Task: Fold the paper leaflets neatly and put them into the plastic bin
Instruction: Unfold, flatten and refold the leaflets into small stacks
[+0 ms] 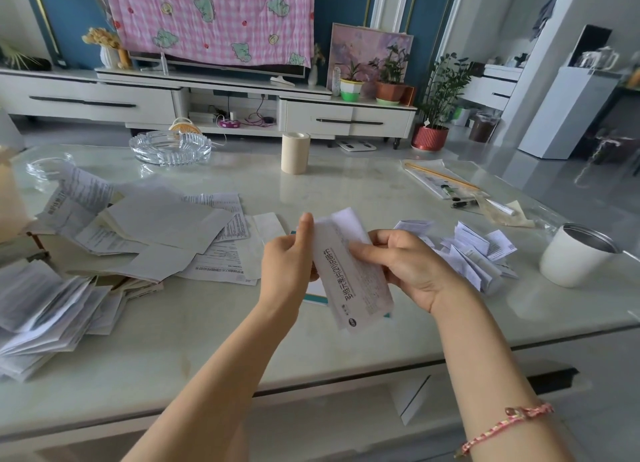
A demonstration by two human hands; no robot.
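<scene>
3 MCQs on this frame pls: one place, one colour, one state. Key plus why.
1. Where on the table does the white cup stand?
A) left edge
B) right of the folded leaflets
C) near edge, middle

2. What colour is the hanging cloth at the back?
A) pink check
B) plain green
C) black

3. How is the printed leaflet held?
A) lying flat, untouched
B) by one hand only
C) gripped by left hand and right hand, off the table

Key: 1 B, it sits right of the folded pile. 2 A, pink squares show. 3 C, both hands pinch it in the air.
</scene>
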